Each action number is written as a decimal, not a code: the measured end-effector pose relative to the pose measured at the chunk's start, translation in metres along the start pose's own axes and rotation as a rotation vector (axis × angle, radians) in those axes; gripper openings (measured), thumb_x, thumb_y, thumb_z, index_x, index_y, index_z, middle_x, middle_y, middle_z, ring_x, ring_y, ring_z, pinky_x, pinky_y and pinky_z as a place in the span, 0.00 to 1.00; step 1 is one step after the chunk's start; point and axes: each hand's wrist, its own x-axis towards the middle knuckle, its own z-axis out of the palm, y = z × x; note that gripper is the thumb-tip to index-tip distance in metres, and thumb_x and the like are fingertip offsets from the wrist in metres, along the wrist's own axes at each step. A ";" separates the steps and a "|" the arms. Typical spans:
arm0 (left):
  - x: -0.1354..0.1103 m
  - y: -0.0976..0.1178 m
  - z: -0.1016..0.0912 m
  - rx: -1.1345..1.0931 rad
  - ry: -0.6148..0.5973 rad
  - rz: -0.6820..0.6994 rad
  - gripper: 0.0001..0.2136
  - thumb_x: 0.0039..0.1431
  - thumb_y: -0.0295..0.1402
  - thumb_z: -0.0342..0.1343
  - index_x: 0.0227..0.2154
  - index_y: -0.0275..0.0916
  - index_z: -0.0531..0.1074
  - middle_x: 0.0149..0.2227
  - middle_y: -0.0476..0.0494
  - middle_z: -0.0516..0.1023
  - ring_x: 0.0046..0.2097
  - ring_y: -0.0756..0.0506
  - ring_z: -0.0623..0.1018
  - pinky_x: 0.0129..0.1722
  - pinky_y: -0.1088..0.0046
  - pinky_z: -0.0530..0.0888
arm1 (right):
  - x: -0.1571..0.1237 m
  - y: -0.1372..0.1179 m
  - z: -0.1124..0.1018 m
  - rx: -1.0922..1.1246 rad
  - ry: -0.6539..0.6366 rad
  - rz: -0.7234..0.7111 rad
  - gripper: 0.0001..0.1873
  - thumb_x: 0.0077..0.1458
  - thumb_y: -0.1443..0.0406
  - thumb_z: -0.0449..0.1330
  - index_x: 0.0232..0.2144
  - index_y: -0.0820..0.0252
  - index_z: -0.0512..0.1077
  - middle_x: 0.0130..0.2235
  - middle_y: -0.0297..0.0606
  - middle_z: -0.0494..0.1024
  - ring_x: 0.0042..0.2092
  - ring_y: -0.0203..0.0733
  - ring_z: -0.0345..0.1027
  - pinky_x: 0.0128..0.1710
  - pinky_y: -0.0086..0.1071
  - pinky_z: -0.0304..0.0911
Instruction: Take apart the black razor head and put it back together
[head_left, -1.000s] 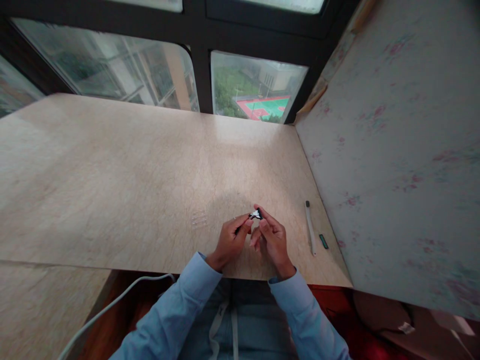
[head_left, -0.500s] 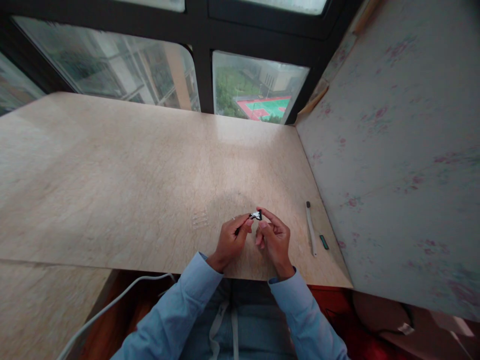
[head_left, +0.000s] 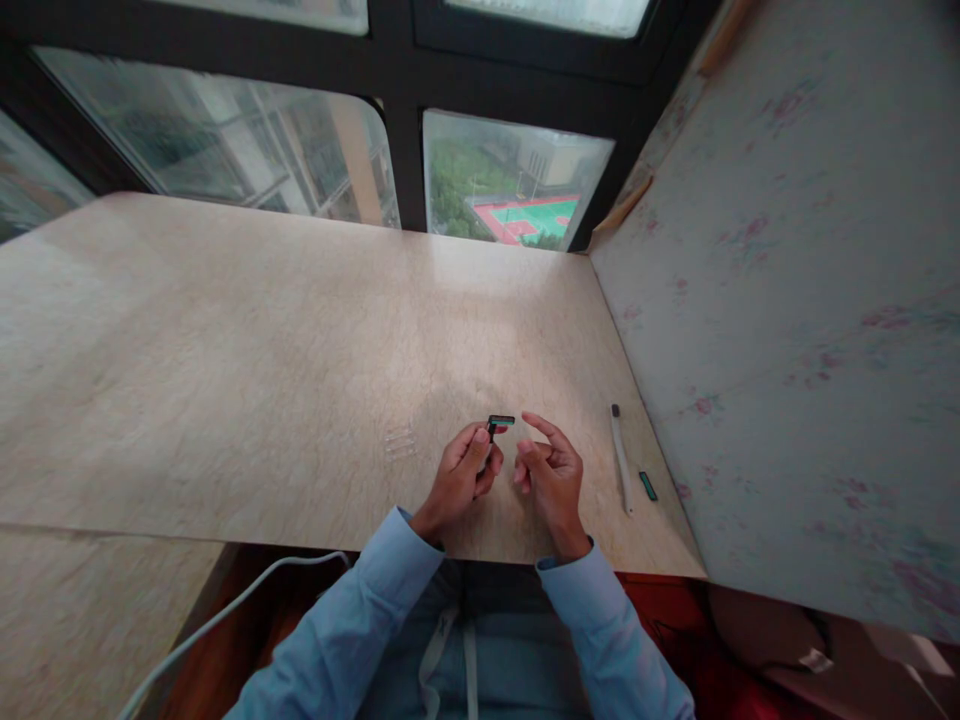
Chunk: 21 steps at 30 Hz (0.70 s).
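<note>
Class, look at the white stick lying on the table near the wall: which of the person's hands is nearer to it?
Right. The right hand is just beside the white stick, apart from it; the left hand lies farther away, beyond the right hand.

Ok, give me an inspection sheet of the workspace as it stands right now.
Surface: beige marbled tabletop, mostly bare.
Job's things: small black razor-like tool with a red-and-green head, held in the left hand.
Clutter: white stick and small green piece near the right edge; faint clear item left of the hands.
Grippers: left hand gripping the tool; right hand open, apart from it.
Cables: white cable below the table edge.
Surroundings: windows ahead, patterned wall on the right.
</note>
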 end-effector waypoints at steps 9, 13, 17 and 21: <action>0.003 0.007 -0.001 -0.213 -0.048 -0.153 0.15 0.62 0.46 0.53 0.42 0.40 0.64 0.21 0.57 0.67 0.13 0.59 0.54 0.12 0.84 0.51 | -0.001 0.004 0.002 -0.076 0.003 -0.049 0.23 0.55 0.57 0.63 0.52 0.60 0.72 0.17 0.25 0.71 0.16 0.29 0.56 0.15 0.23 0.54; 0.003 0.006 -0.001 -0.169 -0.065 -0.183 0.16 0.62 0.47 0.53 0.41 0.39 0.64 0.21 0.57 0.67 0.13 0.59 0.55 0.12 0.85 0.51 | 0.000 0.008 0.002 -0.155 0.016 -0.110 0.19 0.57 0.59 0.62 0.50 0.60 0.75 0.18 0.27 0.70 0.17 0.29 0.57 0.18 0.25 0.55; 0.001 0.006 0.000 -0.144 -0.098 -0.211 0.16 0.61 0.47 0.53 0.39 0.39 0.64 0.21 0.56 0.67 0.13 0.60 0.54 0.12 0.85 0.51 | 0.002 0.010 0.001 -0.169 0.072 -0.150 0.13 0.58 0.59 0.62 0.43 0.58 0.78 0.20 0.29 0.72 0.19 0.31 0.60 0.18 0.26 0.56; 0.001 0.007 0.000 -0.151 -0.116 -0.224 0.16 0.61 0.47 0.54 0.39 0.39 0.63 0.21 0.57 0.66 0.13 0.59 0.54 0.12 0.85 0.51 | 0.002 0.012 0.000 -0.171 0.067 -0.161 0.12 0.59 0.58 0.60 0.40 0.58 0.78 0.22 0.30 0.73 0.19 0.32 0.61 0.19 0.27 0.58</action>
